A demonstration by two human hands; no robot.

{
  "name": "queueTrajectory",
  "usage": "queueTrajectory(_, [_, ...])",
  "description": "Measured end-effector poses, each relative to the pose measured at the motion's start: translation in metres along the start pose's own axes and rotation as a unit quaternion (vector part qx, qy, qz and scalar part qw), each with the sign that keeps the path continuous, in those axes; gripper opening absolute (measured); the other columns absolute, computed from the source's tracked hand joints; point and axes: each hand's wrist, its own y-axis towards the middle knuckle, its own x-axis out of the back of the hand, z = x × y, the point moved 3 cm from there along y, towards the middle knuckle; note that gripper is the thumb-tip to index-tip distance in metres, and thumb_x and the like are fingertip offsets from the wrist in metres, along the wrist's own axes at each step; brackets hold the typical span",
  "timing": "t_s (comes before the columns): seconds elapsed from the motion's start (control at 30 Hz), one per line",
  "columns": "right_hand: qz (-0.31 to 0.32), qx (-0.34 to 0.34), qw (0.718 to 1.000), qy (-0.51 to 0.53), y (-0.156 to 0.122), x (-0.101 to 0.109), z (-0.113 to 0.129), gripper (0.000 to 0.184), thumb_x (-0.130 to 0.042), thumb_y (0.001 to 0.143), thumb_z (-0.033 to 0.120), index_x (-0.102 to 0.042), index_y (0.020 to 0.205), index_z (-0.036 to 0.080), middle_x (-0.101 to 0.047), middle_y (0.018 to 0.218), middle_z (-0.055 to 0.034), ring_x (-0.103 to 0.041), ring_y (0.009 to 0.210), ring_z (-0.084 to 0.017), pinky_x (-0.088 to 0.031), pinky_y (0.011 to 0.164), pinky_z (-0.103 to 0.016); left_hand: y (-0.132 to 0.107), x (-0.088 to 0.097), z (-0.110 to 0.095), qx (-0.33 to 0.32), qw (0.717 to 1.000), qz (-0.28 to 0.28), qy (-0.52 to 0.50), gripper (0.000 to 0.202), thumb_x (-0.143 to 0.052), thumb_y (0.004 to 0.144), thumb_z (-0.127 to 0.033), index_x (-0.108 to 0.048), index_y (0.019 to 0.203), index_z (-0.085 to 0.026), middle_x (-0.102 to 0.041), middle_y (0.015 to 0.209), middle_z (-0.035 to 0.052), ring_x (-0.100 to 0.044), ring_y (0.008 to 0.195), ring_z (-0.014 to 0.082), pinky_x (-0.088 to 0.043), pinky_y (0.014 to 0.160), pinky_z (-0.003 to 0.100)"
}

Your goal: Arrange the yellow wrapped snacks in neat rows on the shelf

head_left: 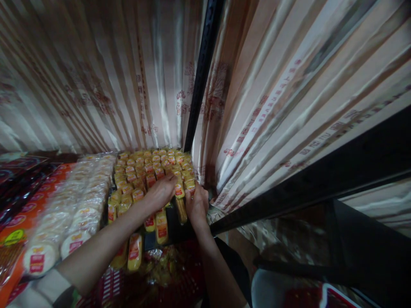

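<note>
Left grip (163, 190) beside yellow packet (179, 188)

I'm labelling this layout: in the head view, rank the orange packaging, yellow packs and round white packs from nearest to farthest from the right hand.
1. Yellow packs, at the right hand
2. Round white packs, left of the yellow packs
3. Orange packaging, farther left

Red labels (163, 232) on yellow packets (134, 252) and printed characters (256, 112) down the pale curtains (167, 85) are too blurred to read.
</note>
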Motion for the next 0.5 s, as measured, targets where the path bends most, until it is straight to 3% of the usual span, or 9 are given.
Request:
queueTrajectory(0.2, [0.002,-0.005,1.0,0.016,0.0,0.002,0.002,0.035,-0.046,0.084,0.02,-0.053,0.118,0.013,-0.061,0.097,-0.01,-0.051,0.09,-0.023,-0.04,0.081,-0.034,0.005,0.011,0.002,-0.057,0.994,0.084,-0.033,0.012,-0.044,0.076,-0.008,-0.049,0.076,-0.018,-0.057,0.086,0.0032,-0.054,0.079,0.0145,-0.046,0.076,0.025])
queueTrajectory(0.33, [0.003,-0.001,1.0,0.013,0.0,0.003,0.003,0.036,-0.046,0.084,0.02,-0.053,0.119,0.014,-0.061,0.094,-0.0092,-0.051,0.088,-0.023,-0.04,0.081,-0.034,0.009,0.013,0.005,-0.051,0.998,0.047,-0.006,0.01,-0.042,0.079,-0.011,-0.05,0.078,-0.018,-0.056,0.088,0.0048,-0.054,0.082,0.0162,-0.045,0.078,0.028])
queueTrajectory(0.5, [0.0,-0.001,1.0,0.005,0.0,0.002,0.002,0.035,-0.045,0.085,0.021,-0.053,0.119,0.014,-0.061,0.094,-0.01,-0.051,0.087,-0.022,-0.04,0.08,-0.034,0.008,-0.005,-0.001,-0.059,0.997,0.056,-0.001,0.016,-0.041,0.078,-0.006,-0.051,0.087,-0.016,-0.056,0.097,0.0083,-0.055,0.092,0.0178,-0.046,0.084,0.029])
